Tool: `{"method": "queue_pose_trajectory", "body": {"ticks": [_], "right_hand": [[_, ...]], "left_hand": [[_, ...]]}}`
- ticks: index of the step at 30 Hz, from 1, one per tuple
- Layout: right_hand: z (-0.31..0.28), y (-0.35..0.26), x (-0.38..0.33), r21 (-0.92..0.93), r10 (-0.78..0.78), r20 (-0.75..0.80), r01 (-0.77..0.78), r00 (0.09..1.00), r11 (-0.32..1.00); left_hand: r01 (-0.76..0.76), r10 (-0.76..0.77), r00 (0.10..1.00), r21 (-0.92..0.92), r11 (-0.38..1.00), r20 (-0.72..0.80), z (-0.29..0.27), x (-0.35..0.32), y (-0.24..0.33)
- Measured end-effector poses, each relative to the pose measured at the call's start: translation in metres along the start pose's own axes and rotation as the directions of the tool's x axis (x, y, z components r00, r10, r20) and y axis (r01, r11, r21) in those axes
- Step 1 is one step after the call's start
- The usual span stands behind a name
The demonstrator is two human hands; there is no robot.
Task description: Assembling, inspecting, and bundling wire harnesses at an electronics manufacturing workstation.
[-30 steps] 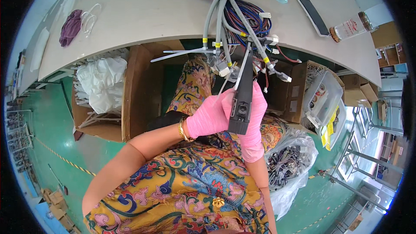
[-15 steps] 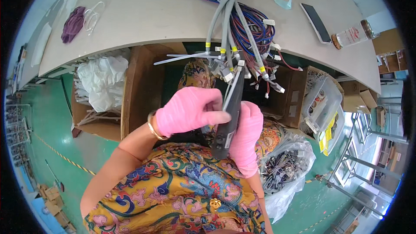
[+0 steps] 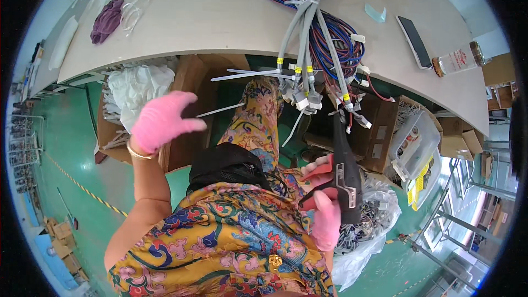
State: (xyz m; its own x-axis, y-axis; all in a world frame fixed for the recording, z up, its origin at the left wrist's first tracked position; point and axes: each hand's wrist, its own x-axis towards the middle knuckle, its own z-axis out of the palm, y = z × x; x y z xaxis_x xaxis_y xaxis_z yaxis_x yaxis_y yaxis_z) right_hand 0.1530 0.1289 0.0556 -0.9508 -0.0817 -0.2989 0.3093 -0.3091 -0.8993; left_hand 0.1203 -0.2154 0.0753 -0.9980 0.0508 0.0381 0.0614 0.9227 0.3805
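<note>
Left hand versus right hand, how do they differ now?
The left hand is spread open; the right hand grips the black tool. In the picture, the left hand is beside the white bag, the right hand beside the clear bag of cables. Both are gloved in pink.

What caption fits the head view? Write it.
Right hand grips a cable-tie gun by grey cables; left hand open.

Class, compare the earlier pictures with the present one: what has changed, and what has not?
The left hand has let go of the black tool and swung left, fingers spread; a white strip now shows beside its fingers. The right hand has moved right with the tool, still holding it. The cable bundle, phone and jar stayed put.
</note>
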Motion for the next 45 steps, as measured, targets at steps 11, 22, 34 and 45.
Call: {"method": "queue_pose_trajectory", "body": {"ticks": [11,22,34,45], "right_hand": [[0.000,0.005,0.000,0.465,0.027,0.124,-0.082,0.992,0.881],[0.006,0.005,0.006,0.449,0.022,0.156,-0.091,0.988,0.889],[0.025,-0.007,0.041,-0.139,-0.328,-0.031,0.321,0.944,0.937],[0.024,-0.008,0.055,-0.218,-0.352,-0.018,0.340,0.936,0.915]], "left_hand": [[-0.756,0.843,0.523,0.387,0.527,-0.126,-0.003,0.161,0.072],[-0.914,0.950,0.282,0.338,0.223,0.135,0.021,0.219,0.106],[-0.803,0.778,0.581,-0.015,0.596,-0.239,0.035,0.210,0.120],[-0.726,0.708,0.663,0.019,0.687,-0.244,0.037,0.208,0.127]]}}
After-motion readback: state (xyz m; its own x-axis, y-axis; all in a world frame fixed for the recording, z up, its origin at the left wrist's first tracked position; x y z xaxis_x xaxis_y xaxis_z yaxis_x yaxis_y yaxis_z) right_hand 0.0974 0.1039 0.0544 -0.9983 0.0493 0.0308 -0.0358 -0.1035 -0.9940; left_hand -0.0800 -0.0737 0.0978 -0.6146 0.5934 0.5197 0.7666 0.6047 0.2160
